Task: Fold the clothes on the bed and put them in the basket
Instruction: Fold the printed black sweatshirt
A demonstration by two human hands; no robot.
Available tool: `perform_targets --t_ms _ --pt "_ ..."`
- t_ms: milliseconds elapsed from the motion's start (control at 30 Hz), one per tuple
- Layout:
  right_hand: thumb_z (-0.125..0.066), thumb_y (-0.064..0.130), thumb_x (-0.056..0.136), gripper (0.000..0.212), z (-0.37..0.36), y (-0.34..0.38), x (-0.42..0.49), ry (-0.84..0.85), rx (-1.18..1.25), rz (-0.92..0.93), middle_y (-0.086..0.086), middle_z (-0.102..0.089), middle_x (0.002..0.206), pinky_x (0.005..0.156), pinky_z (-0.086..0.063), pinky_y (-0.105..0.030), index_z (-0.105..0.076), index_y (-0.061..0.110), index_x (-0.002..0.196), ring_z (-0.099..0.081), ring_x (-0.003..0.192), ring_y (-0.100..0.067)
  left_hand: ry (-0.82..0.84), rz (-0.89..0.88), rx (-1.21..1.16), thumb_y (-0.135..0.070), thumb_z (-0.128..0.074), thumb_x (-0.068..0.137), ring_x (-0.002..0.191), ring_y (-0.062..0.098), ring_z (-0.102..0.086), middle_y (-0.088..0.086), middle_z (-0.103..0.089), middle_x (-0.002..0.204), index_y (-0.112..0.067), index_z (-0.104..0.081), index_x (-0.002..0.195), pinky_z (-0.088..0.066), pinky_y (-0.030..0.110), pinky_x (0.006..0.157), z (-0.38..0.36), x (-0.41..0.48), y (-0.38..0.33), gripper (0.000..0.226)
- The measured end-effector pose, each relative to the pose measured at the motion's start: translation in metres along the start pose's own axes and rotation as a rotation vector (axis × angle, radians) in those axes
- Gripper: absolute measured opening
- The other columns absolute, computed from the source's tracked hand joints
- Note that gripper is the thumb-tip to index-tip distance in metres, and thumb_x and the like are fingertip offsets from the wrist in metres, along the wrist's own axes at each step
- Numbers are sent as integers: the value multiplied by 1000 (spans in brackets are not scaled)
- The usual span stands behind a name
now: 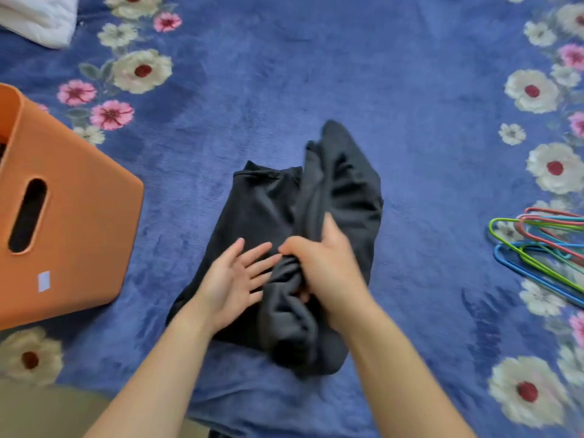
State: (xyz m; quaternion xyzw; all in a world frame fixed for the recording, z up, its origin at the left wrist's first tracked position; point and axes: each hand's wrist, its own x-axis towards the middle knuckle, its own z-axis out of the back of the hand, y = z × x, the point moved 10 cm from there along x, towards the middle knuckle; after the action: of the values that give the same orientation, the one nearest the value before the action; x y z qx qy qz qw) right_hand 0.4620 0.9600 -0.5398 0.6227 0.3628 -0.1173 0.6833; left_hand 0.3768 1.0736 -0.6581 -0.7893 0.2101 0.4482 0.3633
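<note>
Bed cover: a blue blanket [410, 105] fills the frame, with white and pink flowers printed down its left and right edges.
White bedding: a white padded piece [38, 17] lies in the upper left corner, cut off by the frame edge.
Basket: an orange plastic basket [72, 222] stands on the blanket at the left edge, its handle slot facing the camera; what is inside cannot be made out.
Left hand: the left hand [234, 279] lies on the lower left part of the garment, fingers straight and spread, holding nothing.
Garment: a dark grey garment [271, 210] lies in the lower centre of the frame, flat on its left half and bunched and partly lifted on its right.
Right hand: the right hand [319, 267], touching the left fingertips, has its fingers curled around a gathered fold of the garment.
Hangers: a loose pile of green, blue and pink hangers [543, 245] rests at the right edge, well apart from the garment.
</note>
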Motion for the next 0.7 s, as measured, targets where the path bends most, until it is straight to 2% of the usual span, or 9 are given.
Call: perform_targets --t_ms 67,133,167,233,333,433,533,600,700 --pt "-59 18 86 56 -59 -19 15 129 -67 -51 -3 -62 72 36 -41 -23 -43 46 132 -57 45 -18 -1 0 -79 -53 -38 91 65 30 -69 19 -71 83 -5 -70 110 -57 35 59 25 -9 -21 60" --pt "-59 41 86 75 -104 -49 23 227 -181 -167 -5 -65 94 47 -52 -30 -18 50 149 -66 68 -19 10 11 -47 -54 -36 92 68 30 -72 19 -73 83 -5 -78 88 -57 32 52 51 -17 -36 65" --pt "-58 48 86 75 -113 -60 24 237 -262 -174 -2 -64 99 58 -57 -34 -21 43 151 -66 80 -18 34 14 -2 -55 -32 95 80 28 -73 18 -74 94 -5 -78 93 -59 32 60 60 -20 -41 68" --pt "-57 42 90 53 -109 -66 20 181 -414 -87 8 -64 87 79 -54 -30 -48 29 141 -64 83 -11 100 19 128 -51 -37 97 106 25 -68 12 -71 114 -10 -70 115 -54 38 85 63 -24 -46 56" --pt "-58 19 92 24 -61 -56 10 -109 -424 113 12 -64 81 75 -46 -21 -65 24 115 -59 77 -4 48 -109 482 -25 -63 92 109 20 -66 0 -72 114 -17 -65 118 -50 38 96 67 -15 -51 28" --pt "-57 24 92 35 -3 -39 -1 -446 -604 314 21 -58 117 95 -45 -29 -58 23 127 -54 111 -3 -167 -342 766 -24 -58 96 106 7 -65 -14 -72 107 -25 -66 113 -50 31 95 78 -11 -70 19" --pt "-43 49 90 64 17 -41 13 -518 -1033 348 4 -27 158 115 -17 -39 -34 29 150 -15 147 -16 -319 -406 925 -27 -53 97 112 15 -59 -11 -67 112 -25 -61 117 -47 34 92 86 -14 -70 21" --pt "-37 54 90 68 13 -47 25 -489 -1225 348 0 -8 164 118 -1 -43 -24 33 153 1 151 -22 -466 -540 1106 -26 -52 95 121 23 -49 -1 -57 129 -20 -49 131 -42 40 98 79 -25 -78 37" --pt "-36 46 94 65 -4 -46 37 -498 -1365 436 -6 -8 164 120 2 -46 -24 26 155 -1 151 -26 -493 -953 1422 -29 -45 93 138 26 -28 10 -33 150 -17 -38 145 -22 43 110 21 -40 -91 54"
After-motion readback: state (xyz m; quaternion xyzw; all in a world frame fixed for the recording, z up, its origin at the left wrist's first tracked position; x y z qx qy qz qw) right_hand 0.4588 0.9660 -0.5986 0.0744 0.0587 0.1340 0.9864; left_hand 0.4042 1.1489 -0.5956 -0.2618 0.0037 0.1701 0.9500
